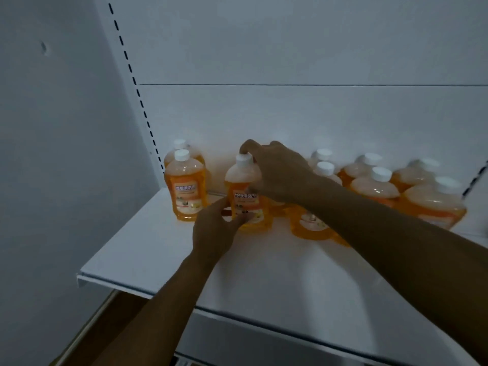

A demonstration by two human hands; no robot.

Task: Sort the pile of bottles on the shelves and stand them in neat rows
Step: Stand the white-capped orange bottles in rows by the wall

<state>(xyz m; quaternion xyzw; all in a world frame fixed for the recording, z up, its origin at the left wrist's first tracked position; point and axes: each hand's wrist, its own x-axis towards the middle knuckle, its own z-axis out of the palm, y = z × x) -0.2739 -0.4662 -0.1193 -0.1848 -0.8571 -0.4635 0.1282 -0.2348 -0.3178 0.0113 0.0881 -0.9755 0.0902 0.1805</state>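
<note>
Bottle (247, 196) upright | right fingers (248, 147) on cap | left fingers (237, 220) at base

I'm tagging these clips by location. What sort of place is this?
Probably a shop aisle or stockroom. A white metal shelf hangs from a slotted upright, and many identical orange bottles with white caps stand on it, like stock being faced up.

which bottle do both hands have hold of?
The upright orange bottle in the gap: right hand grips its white cap, left hand its base. No other bottle is touched.
</note>
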